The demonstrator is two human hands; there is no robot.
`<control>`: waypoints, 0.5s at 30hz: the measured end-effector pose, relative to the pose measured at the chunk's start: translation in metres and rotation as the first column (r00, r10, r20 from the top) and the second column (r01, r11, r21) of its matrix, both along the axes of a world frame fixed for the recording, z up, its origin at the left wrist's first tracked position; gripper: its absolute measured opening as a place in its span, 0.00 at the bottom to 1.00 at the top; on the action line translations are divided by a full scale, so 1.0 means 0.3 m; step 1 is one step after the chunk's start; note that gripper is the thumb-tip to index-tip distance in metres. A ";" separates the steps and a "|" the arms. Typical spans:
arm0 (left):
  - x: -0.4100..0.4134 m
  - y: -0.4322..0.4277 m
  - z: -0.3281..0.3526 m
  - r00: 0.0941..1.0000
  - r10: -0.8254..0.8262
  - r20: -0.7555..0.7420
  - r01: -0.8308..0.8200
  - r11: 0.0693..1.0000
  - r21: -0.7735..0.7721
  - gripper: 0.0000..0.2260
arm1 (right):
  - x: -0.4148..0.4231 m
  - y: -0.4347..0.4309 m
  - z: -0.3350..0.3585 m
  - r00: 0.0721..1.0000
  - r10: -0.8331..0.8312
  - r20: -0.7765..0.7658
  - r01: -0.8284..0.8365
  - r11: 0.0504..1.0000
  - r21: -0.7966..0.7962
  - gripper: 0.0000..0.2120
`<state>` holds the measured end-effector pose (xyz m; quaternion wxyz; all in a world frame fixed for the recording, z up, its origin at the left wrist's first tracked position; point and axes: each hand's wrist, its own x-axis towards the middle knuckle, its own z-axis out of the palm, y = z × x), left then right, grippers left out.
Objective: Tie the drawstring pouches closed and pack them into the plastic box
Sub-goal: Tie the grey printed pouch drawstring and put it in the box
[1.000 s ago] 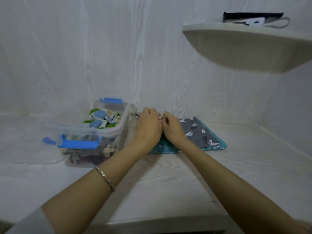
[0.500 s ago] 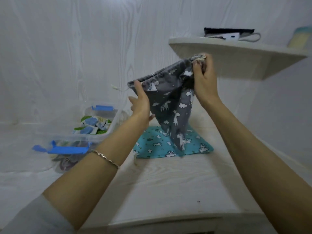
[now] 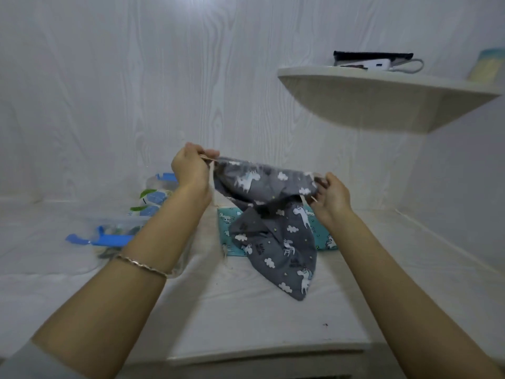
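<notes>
White wood-grain walls meet in a corner over a pale bench [image 3: 259,324], and a rounded shelf [image 3: 382,99] juts out high on the right. Above the middle of the bench, the grey unicorn pouch [image 3: 276,236] is stretched by its mouth between two hands. The left hand [image 3: 191,170] pinches one end with curled fingers, and the right hand [image 3: 333,201] pinches the other.

The mouth is still wide and ungathered, and a cream drawstring [image 3: 211,176] dangles below the left hand. The body sags in soft folds to a point. Whether that point touches the bench is unclear.

A teal pouch [image 3: 226,218] lies flat behind it, towards the back edge. The plastic box [image 3: 114,237], already part filled, sits by the left side.

A thin cord could slip from either pinch. An uneven pull might bunch only one side, or the trailing point might drag the teal pouch along.
</notes>
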<state>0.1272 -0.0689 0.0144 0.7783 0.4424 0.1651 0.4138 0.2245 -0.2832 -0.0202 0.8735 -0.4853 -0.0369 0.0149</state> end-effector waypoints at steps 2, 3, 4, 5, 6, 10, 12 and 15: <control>-0.007 0.046 -0.017 1.000 0.010 0.009 -0.009 0.997 -0.081 0.11 | 0.037 -0.049 -0.074 0.990 -0.005 -0.140 0.012 0.999 0.049 0.18; -0.011 0.063 -0.023 0.999 -0.003 0.037 0.008 0.989 -0.146 0.12 | 0.059 -0.069 -0.116 0.978 0.009 -0.207 0.010 0.996 0.089 0.18; -0.014 0.073 -0.030 0.998 -0.012 0.070 0.026 0.978 -0.206 0.13 | 0.081 -0.084 -0.155 0.960 0.048 -0.277 0.000 0.985 0.170 0.18; -0.018 0.079 -0.034 0.997 -0.010 0.079 0.028 0.973 -0.230 0.13 | 0.102 -0.093 -0.190 0.936 0.103 -0.335 -0.001 0.957 0.291 0.19; -0.019 0.084 -0.040 0.999 0.004 0.053 0.008 0.975 -0.223 0.12 | 0.121 -0.097 -0.220 0.919 0.153 -0.364 0.011 0.911 0.412 0.19; -0.020 0.131 -0.056 0.987 0.121 -0.106 -0.133 0.985 -0.107 0.14 | 0.172 -0.104 -0.281 0.918 0.176 -0.355 -0.009 0.906 0.424 0.21; -0.029 0.146 -0.059 0.977 0.144 -0.160 -0.152 0.987 -0.041 0.14 | 0.178 -0.105 -0.291 0.947 0.083 -0.312 -0.046 0.991 0.123 0.20; -0.052 0.111 -0.058 0.974 -0.054 -0.219 0.076 0.993 0.093 0.12 | 0.178 -0.071 -0.260 0.984 0.046 -0.170 -0.103 0.933 -0.346 0.16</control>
